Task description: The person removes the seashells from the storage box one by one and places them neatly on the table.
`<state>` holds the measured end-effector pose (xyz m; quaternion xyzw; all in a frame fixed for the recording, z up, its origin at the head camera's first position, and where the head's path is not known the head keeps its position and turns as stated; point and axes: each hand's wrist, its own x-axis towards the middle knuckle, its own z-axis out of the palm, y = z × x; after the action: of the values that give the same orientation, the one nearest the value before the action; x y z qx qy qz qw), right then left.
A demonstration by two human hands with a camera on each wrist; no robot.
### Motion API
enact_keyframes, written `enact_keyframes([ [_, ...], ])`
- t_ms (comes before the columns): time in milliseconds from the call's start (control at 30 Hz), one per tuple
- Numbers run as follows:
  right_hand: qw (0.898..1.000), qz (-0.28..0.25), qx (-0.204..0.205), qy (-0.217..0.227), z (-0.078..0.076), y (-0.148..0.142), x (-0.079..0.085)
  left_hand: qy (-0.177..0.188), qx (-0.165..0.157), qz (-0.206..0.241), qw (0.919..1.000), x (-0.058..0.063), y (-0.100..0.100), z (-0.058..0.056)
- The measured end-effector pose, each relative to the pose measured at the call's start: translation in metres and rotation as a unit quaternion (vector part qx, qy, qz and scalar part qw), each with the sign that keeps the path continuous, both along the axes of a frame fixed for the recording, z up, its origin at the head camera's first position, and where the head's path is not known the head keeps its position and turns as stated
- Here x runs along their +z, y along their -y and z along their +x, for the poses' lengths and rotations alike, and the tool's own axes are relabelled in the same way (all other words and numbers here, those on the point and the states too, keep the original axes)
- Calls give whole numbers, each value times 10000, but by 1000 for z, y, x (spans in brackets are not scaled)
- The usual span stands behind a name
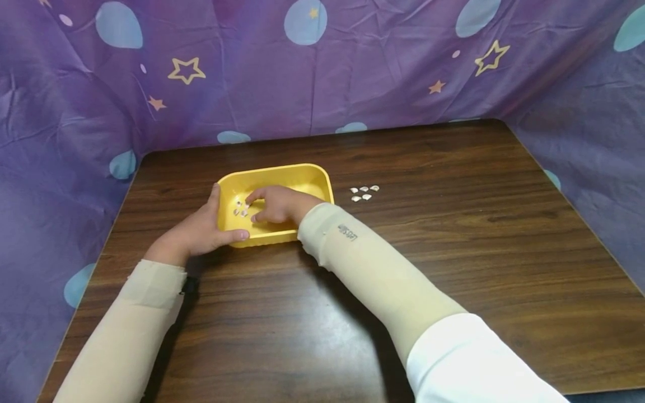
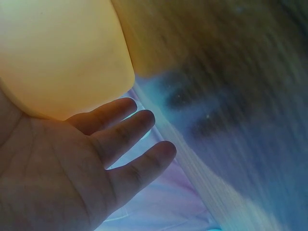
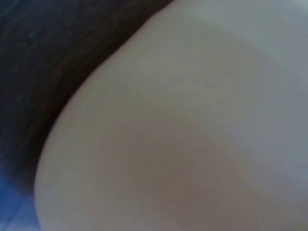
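A yellow rectangular tray (image 1: 274,239) sits on the table, left of its middle. My left hand (image 1: 199,226) rests against its left end, thumb along the front rim. In the left wrist view, its palm lies by the tray's wall (image 2: 62,53) and three fingers (image 2: 127,137) extend straight past it. My right hand (image 1: 279,204) reaches inside from the right, thumb and forefinger apart, close to several small white seashells (image 1: 244,213) at the tray's left end. Only a pale, blurred sleeve-covered surface (image 3: 168,120) fills most of the right wrist view.
Several more white seashells (image 1: 364,189) lie in two short rows on the brown wood-grain table (image 1: 453,252), right of the tray. A purple cloth (image 1: 322,84) with stars and blue spots hangs behind the table and along both sides.
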<state>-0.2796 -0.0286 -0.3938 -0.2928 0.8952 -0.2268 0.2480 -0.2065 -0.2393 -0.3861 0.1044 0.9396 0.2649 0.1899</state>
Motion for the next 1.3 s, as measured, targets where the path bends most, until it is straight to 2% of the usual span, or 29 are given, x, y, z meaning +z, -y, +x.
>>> enact_keyframes([
  [133, 9999, 26, -86, -70, 1, 0, 1, 10, -5, -9, 10000, 0, 0, 0],
  [533, 9983, -327, -397, -264, -2, -2, -1, -16, 2, 74, 10000, 1, 0, 0],
  [933, 9992, -236, -293, -126, -2, -2, 1, 8, 23, 69, 10000, 2, 0, 0],
  [1300, 9994, -48, -195, -298, -2, -2, -2, 17, 9, 178, 9998, 1, -1, 0],
])
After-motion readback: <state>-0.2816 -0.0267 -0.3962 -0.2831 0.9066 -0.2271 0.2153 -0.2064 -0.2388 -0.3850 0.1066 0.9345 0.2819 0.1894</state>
